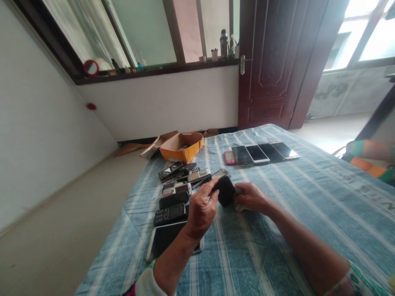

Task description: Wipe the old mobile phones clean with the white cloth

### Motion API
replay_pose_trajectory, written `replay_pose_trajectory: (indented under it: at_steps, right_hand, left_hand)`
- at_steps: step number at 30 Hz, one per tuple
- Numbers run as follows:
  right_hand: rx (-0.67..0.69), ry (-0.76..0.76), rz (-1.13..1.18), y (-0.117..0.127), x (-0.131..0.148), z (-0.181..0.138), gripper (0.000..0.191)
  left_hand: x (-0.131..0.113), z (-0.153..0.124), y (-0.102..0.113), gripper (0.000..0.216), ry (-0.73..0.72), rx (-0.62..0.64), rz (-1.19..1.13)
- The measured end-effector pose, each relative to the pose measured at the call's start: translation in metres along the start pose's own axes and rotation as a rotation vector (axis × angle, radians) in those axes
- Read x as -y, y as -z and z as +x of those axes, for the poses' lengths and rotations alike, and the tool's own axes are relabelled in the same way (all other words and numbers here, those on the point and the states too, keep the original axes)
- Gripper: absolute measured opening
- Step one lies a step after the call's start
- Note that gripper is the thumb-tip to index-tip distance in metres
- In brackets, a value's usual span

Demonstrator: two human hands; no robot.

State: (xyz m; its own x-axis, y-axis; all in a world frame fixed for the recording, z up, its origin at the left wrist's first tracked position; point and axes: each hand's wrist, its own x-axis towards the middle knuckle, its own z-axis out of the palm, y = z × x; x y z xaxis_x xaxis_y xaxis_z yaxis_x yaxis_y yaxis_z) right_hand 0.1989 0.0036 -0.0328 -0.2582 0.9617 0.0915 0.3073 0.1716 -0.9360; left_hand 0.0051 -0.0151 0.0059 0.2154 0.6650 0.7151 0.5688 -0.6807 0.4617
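Observation:
Both of my hands hold one small black phone [225, 191] just above the blue striped tablecloth [308, 197]. My left hand [202, 207] grips its left side, thumb and fingers closed round the top edge. My right hand [249, 197] is closed on its right side. A phone with a clear case [219, 174] lies just behind the black one. To the left of my left hand lies a cluster of several old keypad phones [179, 185]. A large dark smartphone [165, 240] lies partly under my left forearm.
A row of several smartphones [265, 153] with a small pink phone [229, 158] lies at the far side of the table. An open orange cardboard box [182, 147] stands at the far left corner. A dark wooden door [274, 61] and a window sill with bottles are behind.

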Motion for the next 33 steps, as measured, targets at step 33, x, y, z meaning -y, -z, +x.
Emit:
replay_pose_trajectory:
  at_steps: [33]
  right_hand:
    - [0.008, -0.179, 0.179, 0.057, -0.005, -0.003, 0.016]
  left_hand:
    - [-0.008, -0.009, -0.012, 0.07, 0.686, 0.602, -0.322]
